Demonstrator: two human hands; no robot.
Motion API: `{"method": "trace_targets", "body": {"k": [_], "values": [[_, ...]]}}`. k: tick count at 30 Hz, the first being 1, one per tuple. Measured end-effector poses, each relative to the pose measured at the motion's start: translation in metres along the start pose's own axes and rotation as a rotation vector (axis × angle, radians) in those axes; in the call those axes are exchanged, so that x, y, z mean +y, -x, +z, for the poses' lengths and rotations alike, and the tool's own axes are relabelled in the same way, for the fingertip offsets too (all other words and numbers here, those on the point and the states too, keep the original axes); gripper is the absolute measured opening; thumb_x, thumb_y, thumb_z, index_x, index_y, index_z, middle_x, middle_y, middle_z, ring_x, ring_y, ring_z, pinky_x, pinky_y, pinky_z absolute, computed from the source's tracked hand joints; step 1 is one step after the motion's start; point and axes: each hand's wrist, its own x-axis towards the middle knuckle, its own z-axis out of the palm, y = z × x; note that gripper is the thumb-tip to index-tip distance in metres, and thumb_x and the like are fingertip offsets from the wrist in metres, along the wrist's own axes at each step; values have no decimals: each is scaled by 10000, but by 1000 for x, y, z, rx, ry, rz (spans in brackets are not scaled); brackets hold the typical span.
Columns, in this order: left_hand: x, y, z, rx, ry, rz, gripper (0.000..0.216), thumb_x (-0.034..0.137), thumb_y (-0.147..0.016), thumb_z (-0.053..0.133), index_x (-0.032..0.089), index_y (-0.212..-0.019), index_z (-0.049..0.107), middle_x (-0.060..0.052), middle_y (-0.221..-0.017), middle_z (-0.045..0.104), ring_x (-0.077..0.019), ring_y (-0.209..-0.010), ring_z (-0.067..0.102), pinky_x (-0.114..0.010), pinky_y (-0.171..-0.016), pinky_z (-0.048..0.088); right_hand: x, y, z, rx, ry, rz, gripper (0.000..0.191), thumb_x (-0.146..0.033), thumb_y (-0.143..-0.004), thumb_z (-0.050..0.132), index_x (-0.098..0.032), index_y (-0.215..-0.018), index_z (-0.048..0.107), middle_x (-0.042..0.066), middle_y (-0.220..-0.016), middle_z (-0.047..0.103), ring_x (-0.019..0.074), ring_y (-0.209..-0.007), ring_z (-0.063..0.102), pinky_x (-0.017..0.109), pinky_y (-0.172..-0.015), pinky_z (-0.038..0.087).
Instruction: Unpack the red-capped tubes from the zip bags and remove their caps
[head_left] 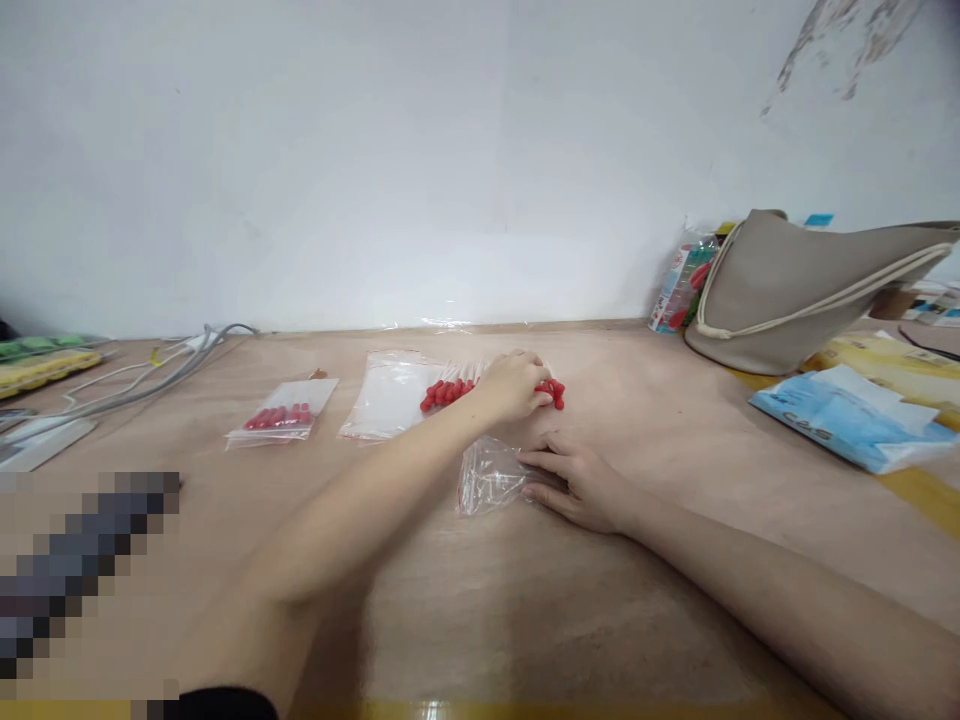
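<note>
My left hand (514,385) reaches across the middle of the table, its fingers bent and closed at a group of red-tipped white sticks (450,392). Red tips show on both sides of that hand, and its fingertips are partly hidden among them. Nearer to me lies a clear zip bag (491,478), crumpled and with nothing visible inside. Over its right edge rests my right hand (581,485), palm down, fingers stretched out and apart, touching the plastic. A flat stack of clear zip bags (390,390) lies just left of the sticks.
Farther left is a zip bag with red pieces (281,415) inside. Grey and white cables (176,378) run along the left. On the right stand a grey drawstring bag (787,290) and a clear printed package (679,285), with a blue tissue pack (855,415) in front. A white wall rises behind.
</note>
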Motion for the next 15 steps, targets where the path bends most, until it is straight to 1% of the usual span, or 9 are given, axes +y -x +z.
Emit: {"method": "trace_targets", "body": {"k": [2,3,5,6,8,10,12,13,15], "values": [[2,28,-4,97,110,42,210,228,-840,473,169,-950,641,-85,-1081,582,-200,-1027,526,-339,-898,416,1,0,1,4,-7,2,347,-347,-824,518,-194,-1132,567,97,-996,566,185,-895,541,354,-796,474],[3,45,-6,126,164,55,240,234,-862,439,173,-1001,625,-81,-1091,580,-191,-1041,521,-341,-918,413,1,0,1,2,-8,-1,344,-347,-824,519,-195,-1128,570,98,-1005,563,186,-901,542,354,-800,475],[6,79,-8,121,249,31,294,293,-879,426,165,-1089,587,-98,-1160,554,-201,-1118,484,-358,-964,395,1,0,0,0,-9,-19,338,-343,-825,517,-194,-1123,573,105,-1027,558,191,-920,542,357,-809,473],[7,95,-9,93,282,-4,333,315,-880,426,168,-1154,547,-105,-1217,526,-210,-1171,450,-380,-999,369,1,0,0,-1,-10,-29,337,-340,-828,513,-193,-1125,572,108,-1041,557,194,-933,540,359,-814,471],[8,121,-8,-10,354,-37,419,349,-884,416,192,-1272,437,-99,-1329,439,-217,-1252,375,-401,-1038,334,0,-1,-1,-12,-13,-42,348,-338,-833,506,-192,-1144,560,114,-1072,555,198,-961,535,359,-828,466],[7,139,-6,-56,382,-111,507,378,-881,412,209,-1350,313,-92,-1408,328,-222,-1303,295,-410,-1063,302,-1,-1,-3,-31,-5,-40,381,-351,-833,505,-189,-1176,539,118,-1101,553,204,-988,531,362,-847,460],[5,150,-1,-52,373,-203,589,404,-875,414,199,-1388,212,-98,-1449,232,-232,-1333,217,-418,-1082,264,-1,-1,-5,-66,11,-31,433,-382,-829,507,-182,-1213,513,124,-1143,543,212,-1025,520,371,-876,447],[4,153,1,-42,362,-245,621,414,-870,420,187,-1396,180,-106,-1457,202,-237,-1342,185,-426,-1088,245,-1,0,-5,-85,21,-27,465,-403,-825,510,-178,-1232,498,128,-1167,534,218,-1047,511,379,-892,439],[2,157,5,-3,337,-310,665,428,-852,447,165,-1395,166,-128,-1456,196,-250,-1348,156,-450,-1089,228,0,1,-7,-128,41,-21,536,-447,-812,515,-173,-1269,462,134,-1222,508,231,-1095,488,398,-923,419]]}}
